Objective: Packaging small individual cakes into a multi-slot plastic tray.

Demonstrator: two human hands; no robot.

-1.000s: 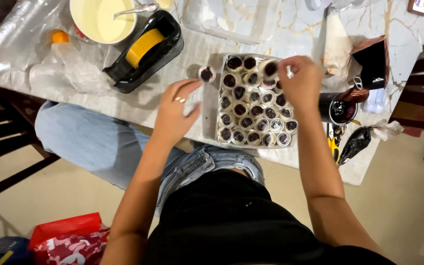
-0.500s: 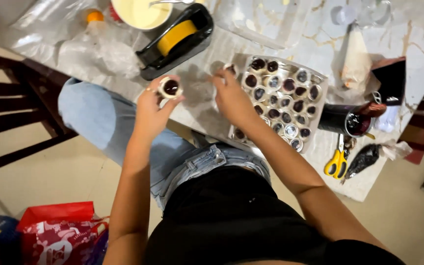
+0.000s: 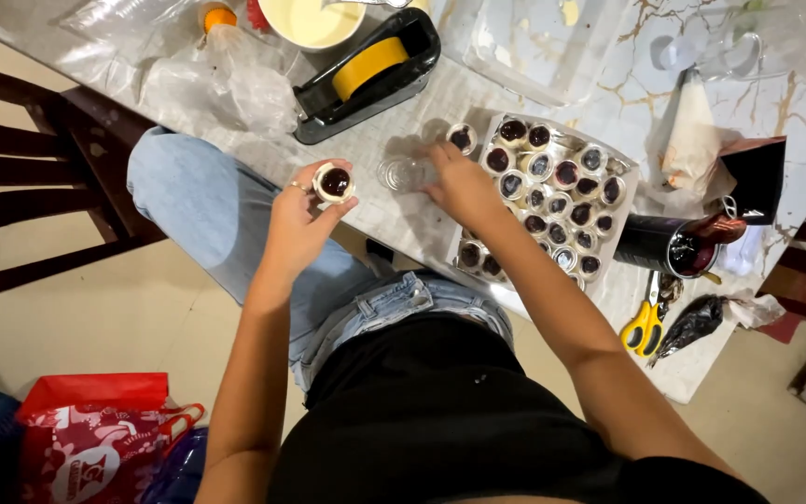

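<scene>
Left hand (image 3: pixel 298 222) pinches a small round clear cup of dark filling (image 3: pixel 334 182) off the table edge, fingers clamped; a tilt could spill it. Right hand (image 3: pixel 459 184) fingers close on clear plastic lid (image 3: pixel 401 174) beside crowded tray (image 3: pixel 623 216); nudging risks knocking cups.

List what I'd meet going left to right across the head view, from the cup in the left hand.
Left hand holding small filled cup → clear lid under right hand → tray of cups → dark can → yellow scissors
</scene>
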